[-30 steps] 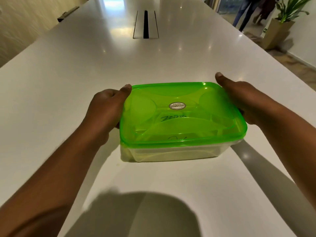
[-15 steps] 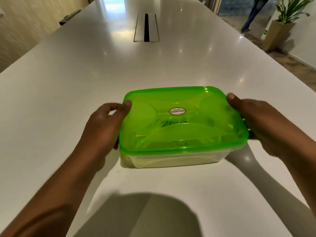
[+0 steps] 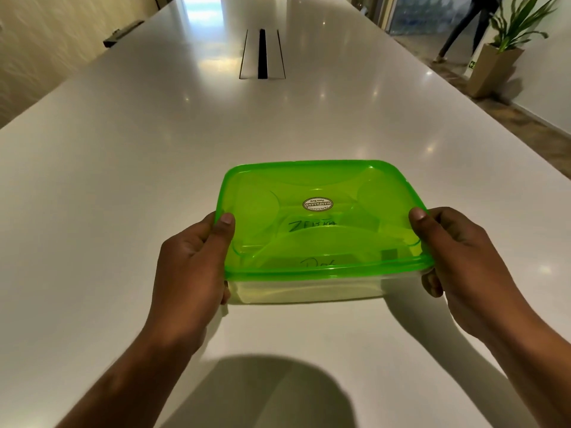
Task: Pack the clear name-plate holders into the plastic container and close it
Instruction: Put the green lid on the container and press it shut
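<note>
Head: left hand (image 3: 191, 273), right hand (image 3: 463, 264) around container (image 3: 321, 239)

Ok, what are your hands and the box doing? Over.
Left hand, right hand gripping plastic container ends. Green lid on. Nothing in the way.

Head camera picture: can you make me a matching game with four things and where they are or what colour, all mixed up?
Things
1. lid
2. left hand
3. potted plant
4. dark slot

Clues
a. far right, off the table
b. green, on the container
c. in the table's middle, far away
d. grips the container's left end

Pairs: 1-b, 2-d, 3-a, 4-c
</note>
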### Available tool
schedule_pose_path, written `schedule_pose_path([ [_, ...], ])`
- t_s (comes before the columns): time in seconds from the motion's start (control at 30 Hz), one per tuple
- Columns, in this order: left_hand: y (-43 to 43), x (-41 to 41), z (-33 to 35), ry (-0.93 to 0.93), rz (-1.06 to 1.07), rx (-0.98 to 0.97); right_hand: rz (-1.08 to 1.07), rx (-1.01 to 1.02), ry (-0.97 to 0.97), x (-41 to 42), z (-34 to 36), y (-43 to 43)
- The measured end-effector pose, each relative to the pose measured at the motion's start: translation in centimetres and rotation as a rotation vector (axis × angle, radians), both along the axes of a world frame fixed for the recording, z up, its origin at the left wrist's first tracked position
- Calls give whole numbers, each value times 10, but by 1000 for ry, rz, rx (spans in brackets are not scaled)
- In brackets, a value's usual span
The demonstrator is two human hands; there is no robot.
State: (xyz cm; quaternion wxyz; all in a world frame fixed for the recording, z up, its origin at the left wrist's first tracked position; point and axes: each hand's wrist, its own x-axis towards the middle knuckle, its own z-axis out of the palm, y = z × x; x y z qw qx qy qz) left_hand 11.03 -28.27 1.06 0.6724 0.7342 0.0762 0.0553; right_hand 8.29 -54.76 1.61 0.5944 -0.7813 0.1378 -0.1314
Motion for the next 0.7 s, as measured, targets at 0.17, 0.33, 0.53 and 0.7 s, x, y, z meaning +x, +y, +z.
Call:
schedule_pose_path([
  [0.17,-1,0,-2,2,13,-24,5,10,-11,0,-4,-2],
  [0.33,0,1,-4,15,29,-44,-1,-4,-4,0,-3,-1],
  [0.53,2,1,-4,20,8,-29,-4,-34,55,-4,2,-2],
  [0.7,11,0,-1,-30,-22,40,-35,-97,85,-6,9,-3],
])
